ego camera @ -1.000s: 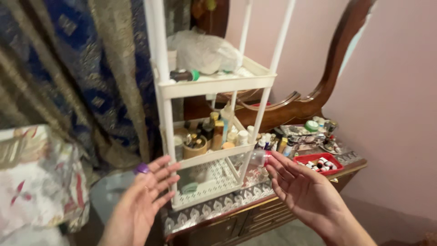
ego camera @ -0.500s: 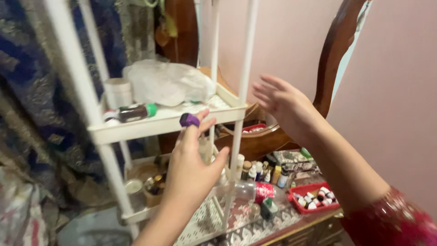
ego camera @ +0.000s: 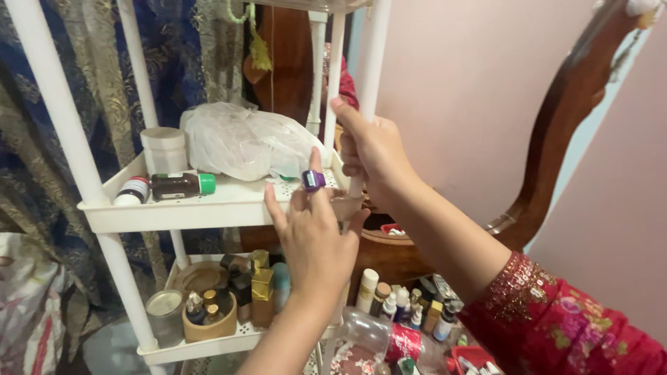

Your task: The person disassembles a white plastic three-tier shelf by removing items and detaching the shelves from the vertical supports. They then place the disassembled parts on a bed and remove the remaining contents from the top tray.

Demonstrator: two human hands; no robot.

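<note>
Right hand [ego camera: 375,149]: your fingers are wrapped round the front right post [ego camera: 370,66] of the white rack.
Left hand [ego camera: 316,239]: fingers spread apart, holding nothing, tips at the front edge of the upper shelf [ego camera: 208,208]; a purple ring [ego camera: 313,180] sits on one finger.
Upper shelf: clear bag [ego camera: 243,142], white jar [ego camera: 165,149], brown bottle [ego camera: 182,185] lying on its side.
Lower shelf [ego camera: 201,344]: gold box [ego camera: 262,285], round tub [ego camera: 208,323] of small bottles.
Behind rack: curtain [ego camera: 83,69].
Surface, below your right arm: crowded small bottles [ego camera: 403,305].

- White plastic shelf rack [ego camera: 208,205] stands upright, its tray crowded with a clear bag, jar and bottles.
- Its front right post [ego camera: 368,62], a white vertical tube, sits gripped within the right hand [ego camera: 372,149].
</note>
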